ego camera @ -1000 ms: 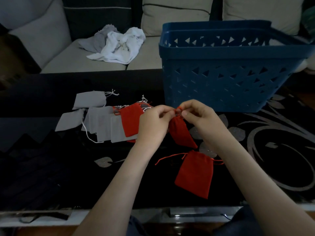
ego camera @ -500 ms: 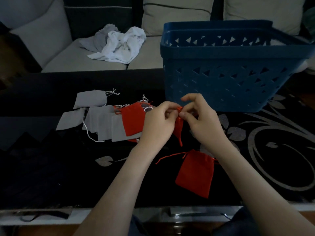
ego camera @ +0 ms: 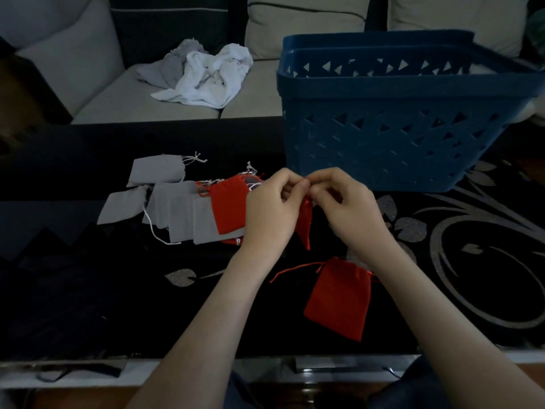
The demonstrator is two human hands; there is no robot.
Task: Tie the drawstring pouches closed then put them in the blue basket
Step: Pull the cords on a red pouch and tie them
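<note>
My left hand (ego camera: 272, 211) and my right hand (ego camera: 346, 209) meet above the table, each pinching the drawstring at the top of a red pouch (ego camera: 305, 227) that hangs between them. The pouch is mostly hidden by my hands. A second red pouch (ego camera: 339, 299) lies flat on the table below my right wrist, strings loose. To the left lies a heap of grey pouches (ego camera: 177, 214) with another red pouch (ego camera: 230, 205) on top. The blue basket (ego camera: 383, 113) stands just behind my hands.
The table is black glass (ego camera: 472, 261) with a silver leaf pattern. A grey sofa (ego camera: 118, 98) runs behind it, with crumpled white and grey cloth (ego camera: 206, 75) on the seat. The table's near edge is close to my body.
My hands have drawn closer together at the pouch's top and my fingers have shifted on the string. The hanging pouch has turned edge-on and looks narrower than a second ago.
</note>
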